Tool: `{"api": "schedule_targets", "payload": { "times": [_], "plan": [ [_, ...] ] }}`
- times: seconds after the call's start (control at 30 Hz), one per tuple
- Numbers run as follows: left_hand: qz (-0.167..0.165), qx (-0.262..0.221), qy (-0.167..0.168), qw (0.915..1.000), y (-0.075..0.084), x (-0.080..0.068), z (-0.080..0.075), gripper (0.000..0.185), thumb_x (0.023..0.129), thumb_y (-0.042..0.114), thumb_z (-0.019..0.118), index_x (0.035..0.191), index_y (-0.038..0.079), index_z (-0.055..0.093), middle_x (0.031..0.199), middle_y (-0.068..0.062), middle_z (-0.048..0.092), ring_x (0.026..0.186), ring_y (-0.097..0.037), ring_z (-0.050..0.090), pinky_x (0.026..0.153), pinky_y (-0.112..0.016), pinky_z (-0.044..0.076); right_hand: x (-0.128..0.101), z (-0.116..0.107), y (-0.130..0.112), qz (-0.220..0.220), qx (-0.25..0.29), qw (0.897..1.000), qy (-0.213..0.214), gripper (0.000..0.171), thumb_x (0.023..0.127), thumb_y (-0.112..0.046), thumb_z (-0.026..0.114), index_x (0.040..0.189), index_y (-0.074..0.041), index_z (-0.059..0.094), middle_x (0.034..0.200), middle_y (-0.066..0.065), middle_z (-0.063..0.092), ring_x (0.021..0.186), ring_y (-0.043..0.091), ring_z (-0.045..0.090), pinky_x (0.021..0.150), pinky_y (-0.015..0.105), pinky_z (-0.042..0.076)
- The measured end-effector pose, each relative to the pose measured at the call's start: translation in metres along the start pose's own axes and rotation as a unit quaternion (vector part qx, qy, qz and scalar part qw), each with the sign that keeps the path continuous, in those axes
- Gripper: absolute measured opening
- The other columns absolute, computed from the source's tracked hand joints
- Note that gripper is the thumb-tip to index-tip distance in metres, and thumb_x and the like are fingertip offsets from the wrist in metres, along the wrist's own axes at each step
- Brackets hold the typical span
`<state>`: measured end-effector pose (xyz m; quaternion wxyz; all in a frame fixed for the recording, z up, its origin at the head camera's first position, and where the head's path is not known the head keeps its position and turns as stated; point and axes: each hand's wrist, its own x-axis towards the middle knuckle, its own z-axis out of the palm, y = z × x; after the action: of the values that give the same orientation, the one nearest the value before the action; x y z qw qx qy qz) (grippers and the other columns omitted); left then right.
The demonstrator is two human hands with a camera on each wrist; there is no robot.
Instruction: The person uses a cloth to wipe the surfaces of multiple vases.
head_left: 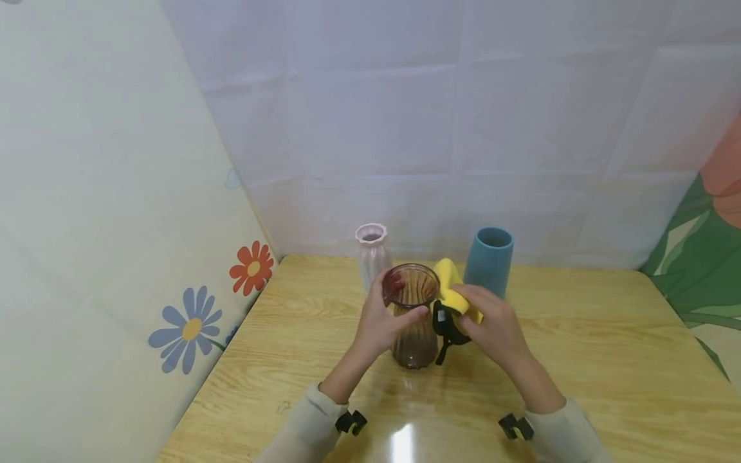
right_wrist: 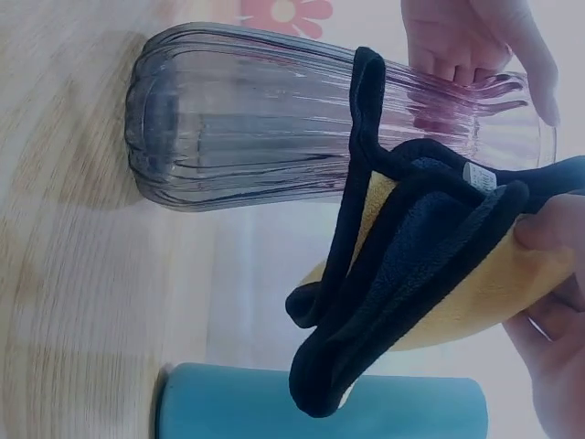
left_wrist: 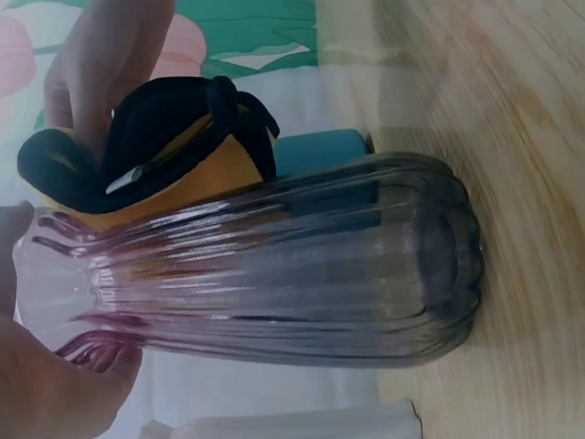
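Note:
A ribbed glass vase (head_left: 415,341), tinted purplish and see-through, stands on the wooden table. My left hand (head_left: 379,321) grips it around the neck, just under the flared rim, with the thumb across the near side. On its right, my right hand (head_left: 492,321) pinches a bunched yellow cloth (head_left: 453,297) with dark edging and a small white label. In the right wrist view the cloth (right_wrist: 439,265) hangs in folds, its dark blue side showing, and overlaps the glass near the neck. The left wrist view shows the vase's base (left_wrist: 448,265) at the tabletop.
Behind the glass vase, a pale pink vase (head_left: 373,257) with a scalloped rim stands at the left and a matte blue vase (head_left: 489,263) at the right. The wooden table (head_left: 590,334) meets a white cloth backdrop (head_left: 376,128). A flower-printed sheet (head_left: 116,225) borders the left side.

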<state>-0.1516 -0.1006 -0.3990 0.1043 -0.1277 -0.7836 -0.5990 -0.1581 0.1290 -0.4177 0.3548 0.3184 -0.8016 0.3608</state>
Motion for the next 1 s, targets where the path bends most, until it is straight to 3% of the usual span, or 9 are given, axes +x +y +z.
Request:
{"api": "schedule_targets", "payload": {
  "times": [0.17, 0.33, 0.53, 0.7, 0.87, 1.0],
  "plan": [
    [0.021, -0.007, -0.049, 0.9985, -0.009, 0.007, -0.01, 0.097, 0.082, 0.027, 0.086, 0.155, 0.002, 0.027, 0.144, -0.019, 0.054, 0.133, -0.032, 0.054, 0.115, -0.046, 0.041, 0.001, 0.002, 0.002, 0.001, 0.002, 1.0, 0.01, 0.048, 0.07, 0.012, 0.079, 0.115, -0.002, 0.072, 0.113, 0.013, 0.074, 0.104, 0.032, 0.07, 0.093, 0.026, 0.056],
    [0.025, -0.01, -0.099, 0.9948, -0.017, 0.015, -0.02, 0.096, 0.083, 0.027, 0.086, 0.156, 0.004, 0.028, 0.143, -0.018, 0.056, 0.132, -0.032, 0.055, 0.113, -0.047, 0.043, 0.0, 0.007, 0.005, -0.013, 0.017, 1.0, 0.02, 0.053, 0.067, 0.015, 0.078, 0.117, 0.0, 0.071, 0.116, 0.014, 0.073, 0.105, 0.034, 0.07, 0.101, 0.01, 0.044],
    [0.046, -0.029, -0.147, 0.9877, -0.02, 0.022, -0.028, 0.09, 0.084, 0.022, 0.084, 0.154, 0.001, 0.031, 0.142, -0.021, 0.055, 0.132, -0.034, 0.054, 0.114, -0.047, 0.042, -0.003, 0.012, 0.005, -0.027, 0.028, 0.999, 0.023, 0.051, 0.066, 0.014, 0.077, 0.115, 0.001, 0.071, 0.115, 0.015, 0.073, 0.103, 0.036, 0.07, 0.103, 0.012, 0.044],
    [0.06, -0.057, -0.175, 0.981, -0.02, 0.026, -0.031, 0.091, 0.085, 0.032, 0.083, 0.153, 0.001, 0.031, 0.144, -0.024, 0.053, 0.134, -0.037, 0.052, 0.115, -0.048, 0.041, -0.003, 0.014, 0.003, -0.032, 0.023, 0.999, 0.025, 0.048, 0.067, 0.009, 0.08, 0.113, 0.0, 0.072, 0.113, 0.015, 0.074, 0.102, 0.035, 0.071, 0.099, 0.021, 0.051],
    [0.061, -0.061, -0.183, 0.9793, -0.022, 0.027, -0.033, 0.099, 0.082, 0.048, 0.082, 0.152, 0.001, 0.031, 0.145, -0.023, 0.051, 0.135, -0.037, 0.05, 0.117, -0.048, 0.038, -0.003, 0.016, 0.002, -0.034, 0.026, 0.999, 0.021, 0.047, 0.066, 0.01, 0.08, 0.111, -0.001, 0.073, 0.112, 0.013, 0.074, 0.103, 0.034, 0.071, 0.1, 0.022, 0.051],
    [0.06, -0.061, -0.183, 0.9794, -0.022, 0.027, -0.032, 0.102, 0.081, 0.052, 0.082, 0.153, 0.0, 0.03, 0.145, -0.023, 0.052, 0.135, -0.037, 0.051, 0.117, -0.048, 0.038, -0.005, 0.018, 0.001, -0.035, 0.028, 0.999, 0.018, 0.047, 0.066, 0.01, 0.08, 0.111, -0.001, 0.072, 0.112, 0.013, 0.074, 0.103, 0.035, 0.071, 0.102, 0.019, 0.049]
  ]
}}
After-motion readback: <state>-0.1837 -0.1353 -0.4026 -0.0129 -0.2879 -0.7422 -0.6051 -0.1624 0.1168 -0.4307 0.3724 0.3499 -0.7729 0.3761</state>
